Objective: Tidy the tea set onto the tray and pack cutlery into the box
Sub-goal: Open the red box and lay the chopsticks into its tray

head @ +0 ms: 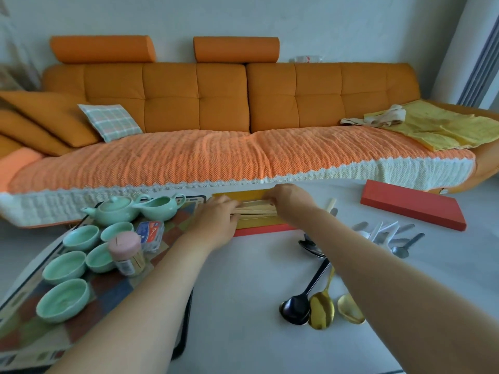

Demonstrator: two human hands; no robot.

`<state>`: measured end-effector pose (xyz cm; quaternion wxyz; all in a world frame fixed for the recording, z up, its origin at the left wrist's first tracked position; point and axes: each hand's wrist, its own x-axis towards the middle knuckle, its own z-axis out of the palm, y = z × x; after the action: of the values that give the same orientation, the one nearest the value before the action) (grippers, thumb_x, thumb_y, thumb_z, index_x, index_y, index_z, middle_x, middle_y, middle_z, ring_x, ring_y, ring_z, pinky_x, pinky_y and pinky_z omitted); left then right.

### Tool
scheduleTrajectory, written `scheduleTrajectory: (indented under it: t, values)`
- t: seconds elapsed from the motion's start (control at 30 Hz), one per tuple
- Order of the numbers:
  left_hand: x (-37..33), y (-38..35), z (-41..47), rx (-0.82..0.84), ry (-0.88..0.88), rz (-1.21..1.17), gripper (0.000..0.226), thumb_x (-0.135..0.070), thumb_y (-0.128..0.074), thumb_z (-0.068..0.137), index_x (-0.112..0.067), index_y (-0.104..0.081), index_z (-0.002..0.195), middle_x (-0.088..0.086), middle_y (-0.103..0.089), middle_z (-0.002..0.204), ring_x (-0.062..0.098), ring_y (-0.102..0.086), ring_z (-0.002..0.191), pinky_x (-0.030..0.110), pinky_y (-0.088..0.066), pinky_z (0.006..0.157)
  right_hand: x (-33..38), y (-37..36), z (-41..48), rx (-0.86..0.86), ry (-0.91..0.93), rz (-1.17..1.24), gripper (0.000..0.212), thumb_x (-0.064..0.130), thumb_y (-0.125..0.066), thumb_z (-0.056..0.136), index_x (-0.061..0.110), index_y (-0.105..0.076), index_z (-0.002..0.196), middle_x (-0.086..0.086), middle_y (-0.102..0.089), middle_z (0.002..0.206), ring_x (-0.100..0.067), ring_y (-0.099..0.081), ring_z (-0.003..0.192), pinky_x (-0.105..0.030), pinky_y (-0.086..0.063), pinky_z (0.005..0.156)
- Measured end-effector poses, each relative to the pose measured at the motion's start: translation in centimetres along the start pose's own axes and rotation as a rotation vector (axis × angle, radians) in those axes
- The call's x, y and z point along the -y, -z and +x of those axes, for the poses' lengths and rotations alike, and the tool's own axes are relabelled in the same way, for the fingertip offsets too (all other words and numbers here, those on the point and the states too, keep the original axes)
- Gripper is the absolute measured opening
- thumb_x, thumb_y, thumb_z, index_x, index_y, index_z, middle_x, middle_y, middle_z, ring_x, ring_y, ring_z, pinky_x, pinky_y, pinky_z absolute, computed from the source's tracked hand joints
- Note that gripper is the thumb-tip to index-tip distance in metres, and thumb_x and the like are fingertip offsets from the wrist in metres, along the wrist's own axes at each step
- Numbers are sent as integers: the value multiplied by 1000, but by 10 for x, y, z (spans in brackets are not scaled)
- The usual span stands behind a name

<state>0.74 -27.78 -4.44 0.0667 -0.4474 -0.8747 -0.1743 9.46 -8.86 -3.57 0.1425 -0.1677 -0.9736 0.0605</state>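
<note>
Both hands grip wooden chopsticks (255, 207) over the open box (259, 221): left hand (216, 220) at their left ends, right hand (290, 197) at their right. Left of the box sits the tray (172, 230) with teapot (114, 213) and cups (81, 237); spoons (321, 306) and lid (413, 205) lie to its right.

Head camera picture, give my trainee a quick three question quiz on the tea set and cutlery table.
1. True or false: the red lid sits on the open box.
2. How many green cups are on the tray?
3. Both hands are on which item? A) black spoon B) wooden chopsticks C) teapot

Key: 1 false, it lies apart on the table. 2 five. 3 B: left hand and right hand.
</note>
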Motion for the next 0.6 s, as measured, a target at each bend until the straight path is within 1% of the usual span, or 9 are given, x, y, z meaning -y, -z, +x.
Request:
scheduleTrajectory:
  t: [0.07,0.13,0.23,0.3,0.33,0.4,0.47,0.53,0.6]
  values:
    - [0,-3,-2,111,10,41,46,-44,-38,101,-27,-47,143,-5,-46,147,20,-40,135,39,-31,110,-4,-5,4,5,-78,27,49,3,-41,94,36,-67,117,1,-65,109,-23,-60,95,-34,-51,73]
    - [0,-4,-2,197,36,97,56,-56,-34,98,-29,-42,146,-5,-40,153,20,-35,139,38,-24,113,-7,-9,4,17,-113,76,51,3,-38,95,36,-65,124,0,-64,118,-22,-60,100,-31,-48,75]
    - [-3,-3,1,178,11,148,59,-61,-31,97,-28,-46,144,-4,-42,151,21,-34,139,40,-17,116,-7,-8,1,7,-59,124,47,8,-38,96,32,-66,125,1,-64,117,-21,-59,100,-29,-44,76]
    - [-6,-4,6,138,-11,130,59,-61,-30,97,-28,-48,141,-5,-44,150,21,-37,137,41,-18,115,-6,-5,-2,39,-40,149,41,16,-39,96,30,-67,123,4,-65,110,-16,-56,89,-28,-43,75]
    - [-9,-5,9,151,-10,111,59,-62,-30,96,-29,-48,142,-6,-43,150,20,-37,137,41,-20,114,-6,-4,-4,87,-33,156,38,21,-39,97,29,-67,123,5,-65,108,-14,-55,87,-28,-44,76]
    - [-16,-6,13,239,12,100,60,-64,-29,95,-31,-47,142,-5,-42,151,22,-38,137,41,-25,112,-6,-3,-8,195,-4,151,37,26,-39,99,26,-68,121,2,-67,116,-17,-57,94,-33,-48,85]
    - [-23,-8,16,294,31,143,62,-67,-25,93,-34,-50,139,-3,-45,149,24,-40,135,42,-26,111,-7,-1,-11,225,6,171,37,26,-38,99,26,-66,123,1,-66,122,-19,-59,100,-35,-48,90]
    - [-28,-10,20,272,47,173,64,-69,-24,92,-34,-50,139,0,-46,148,25,-40,134,44,-24,111,-12,5,-14,141,-15,230,41,19,-37,96,28,-63,127,6,-61,120,-15,-60,95,-29,-47,82]
    - [-36,-11,25,225,44,196,67,-71,-26,91,-33,-47,142,2,-43,150,26,-36,137,46,-22,112,-23,12,-15,-12,-37,258,45,10,-37,93,27,-64,124,8,-58,121,-16,-60,99,-28,-48,81]
